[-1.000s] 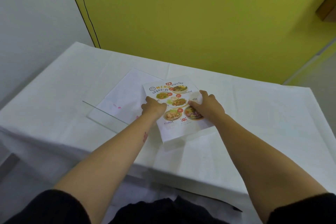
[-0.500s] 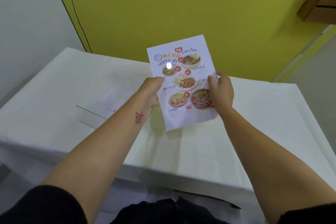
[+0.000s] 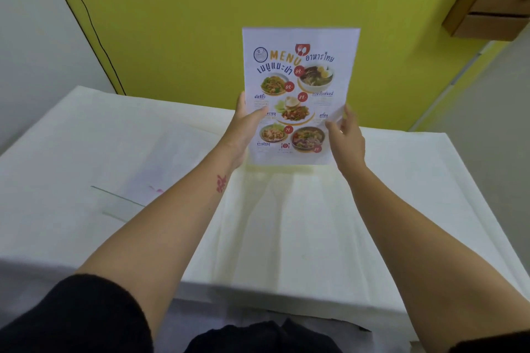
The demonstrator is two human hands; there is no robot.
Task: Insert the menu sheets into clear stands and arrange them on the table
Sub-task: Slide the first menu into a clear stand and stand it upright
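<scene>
Hands held the menu sheet (image 3: 298,94) upright above the table (image 3: 286,223), picture side facing the person. The left hand (image 3: 243,126) pinched its left edge, and the right hand (image 3: 345,137) pinched its right edge. A clear stand (image 3: 120,203) lay flat on the table, well apart to the left.

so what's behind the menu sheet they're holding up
Behind the menu sheet, held upright by the left hand and right hand, its upper part backs onto the yellow wall, its lower part onto the white-covered table. Whatever sits directly behind it is hidden.
</scene>
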